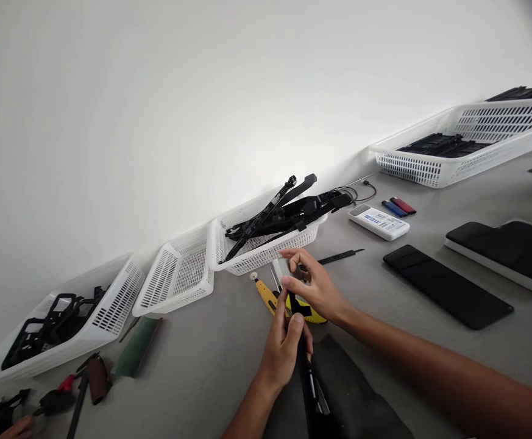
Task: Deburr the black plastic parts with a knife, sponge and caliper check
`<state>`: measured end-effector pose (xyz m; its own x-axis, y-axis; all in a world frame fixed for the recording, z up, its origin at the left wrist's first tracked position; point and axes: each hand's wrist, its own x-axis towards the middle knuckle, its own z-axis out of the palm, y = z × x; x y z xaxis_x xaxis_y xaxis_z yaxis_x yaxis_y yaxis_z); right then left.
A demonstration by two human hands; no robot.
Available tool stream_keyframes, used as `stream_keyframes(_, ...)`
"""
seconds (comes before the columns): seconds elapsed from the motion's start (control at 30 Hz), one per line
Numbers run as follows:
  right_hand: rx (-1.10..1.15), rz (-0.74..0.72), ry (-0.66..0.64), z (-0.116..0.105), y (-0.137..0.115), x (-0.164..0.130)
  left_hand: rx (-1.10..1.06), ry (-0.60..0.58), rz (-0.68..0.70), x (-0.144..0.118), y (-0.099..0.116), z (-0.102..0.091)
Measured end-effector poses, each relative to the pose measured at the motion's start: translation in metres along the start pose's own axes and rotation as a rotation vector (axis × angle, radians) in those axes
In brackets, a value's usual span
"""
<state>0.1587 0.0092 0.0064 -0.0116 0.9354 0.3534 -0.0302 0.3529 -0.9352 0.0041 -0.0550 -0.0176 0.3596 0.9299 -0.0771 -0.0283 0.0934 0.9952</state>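
Note:
My left hand (284, 347) is closed around a long, narrow black plastic part (310, 390), which runs down toward the bottom edge of the view. Close above it, my right hand (314, 283) is at the part's upper end, its fingers curved and its thumb and forefinger apart; I cannot tell whether it touches the part. Behind both hands lies a yellow-and-black tool (266, 296), partly covered by them. A thin black rod-like tool (341, 256) sticks out past my right hand. Beneath the part, a dark sheet (357, 390) lies on the grey table.
A white basket (266, 259) of long black parts stands ahead, beside another white basket (174, 299). Black frames fill a left basket (128, 299); a right basket (443, 174) holds black pieces. Black panels (448, 286) and a white device (378, 222) lie right. Another person's hand (16, 428) shows lower left.

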Motion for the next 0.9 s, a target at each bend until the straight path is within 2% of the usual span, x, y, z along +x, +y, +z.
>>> stream_keyframes(0.1, -0.004, -0.022, -0.009, 0.001, 0.0, -0.001, -0.023, -0.038, 0.001, 0.0, -0.002, -0.002)
stream_keyframes(0.23, -0.08, 0.055, 0.12, -0.004, 0.009, 0.003, -0.077, -0.055, 0.021, -0.002, 0.004, -0.002)
stream_keyframes(0.3, -0.092, 0.02, 0.062, -0.005, 0.01, 0.002, -0.06, -0.043, 0.008, -0.002, 0.007, -0.001)
stream_keyframes(0.4, -0.095, -0.137, -0.095, -0.003, 0.007, -0.002, -0.029, 0.012, 0.009, 0.0, 0.006, -0.002)
stream_keyframes(0.47, -0.098, -0.195, -0.13, 0.0, 0.008, -0.003, -0.032, 0.035, 0.03, 0.001, 0.005, -0.002)
stream_keyframes(0.67, -0.072, -0.057, -0.131, 0.003, 0.01, -0.007, -0.048, 0.101, 0.096, 0.002, 0.011, -0.002)
stream_keyframes(0.77, -0.03, -0.074, -0.172, 0.006, 0.005, -0.013, -0.01, 0.149, 0.061, 0.003, 0.015, -0.001)
stream_keyframes(0.9, -0.103, -0.028, -0.157, 0.005, 0.006, -0.009, -0.032, 0.135, 0.07, 0.003, 0.019, -0.003)
